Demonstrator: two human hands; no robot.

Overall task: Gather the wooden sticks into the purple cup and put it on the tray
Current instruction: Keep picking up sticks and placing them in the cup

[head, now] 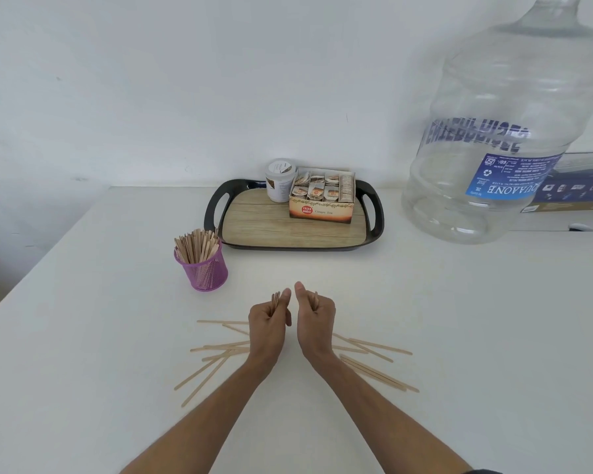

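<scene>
A purple mesh cup (206, 268) stands on the white table, left of the tray's near corner, packed with upright wooden sticks (197, 246). The black-rimmed tray (254, 230) with a wood-pattern floor lies beyond it. My left hand (269, 319) grips a small bundle of sticks whose ends poke up past the fingers. Close beside it, my right hand (314, 314) has its fingers curled round a few sticks as well, thumb pointing up. Several loose sticks (216, 352) lie fanned on the table to the left of my wrists, and several more loose sticks (374, 357) lie to the right.
On the tray's far side stand a white jar (279, 181) and an open ginger tea box (322, 200). A big clear water bottle (500, 131) fills the right. A blue box (575, 196) lies behind it. The table's left edge runs diagonally at the left.
</scene>
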